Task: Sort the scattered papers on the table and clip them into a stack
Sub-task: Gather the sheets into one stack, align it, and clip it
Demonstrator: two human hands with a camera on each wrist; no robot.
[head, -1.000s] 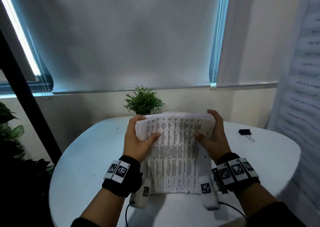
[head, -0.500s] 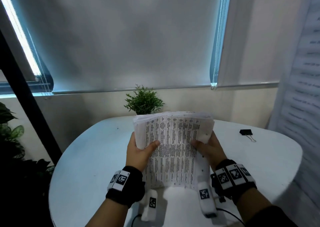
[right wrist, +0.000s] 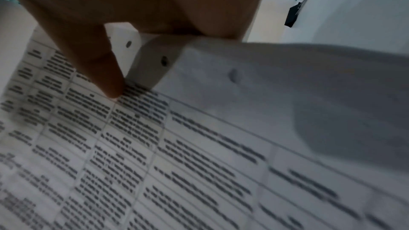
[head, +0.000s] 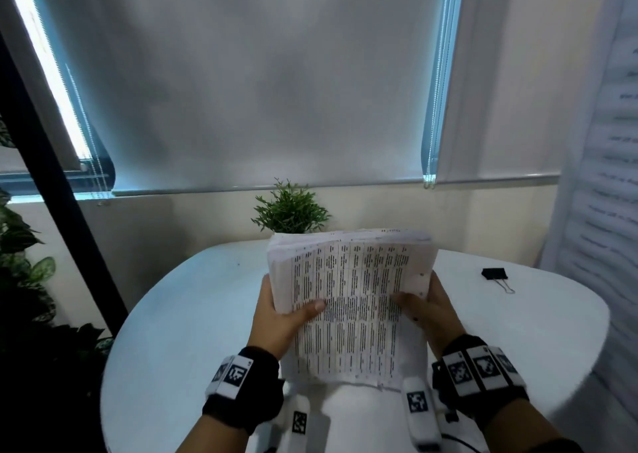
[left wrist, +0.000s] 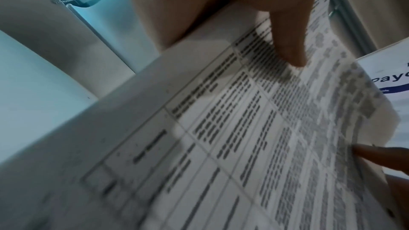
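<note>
Paper stack (head: 348,300) stood upright over round white table (head: 179,332), lifted higher than 1 s before (mid-jogging, likely). Left hand (head: 276,318) and right hand (head: 429,309) clamped its sides lower down. Binder clip (head: 494,274) lay untouched, apart.

Both our forearms reach forward, wrists banded. Our left hand (head: 276,318) clasps the left edge of the paper stack (head: 348,300), thumb flat across the front; our right hand (head: 428,314) clasps the right edge likewise.
</note>
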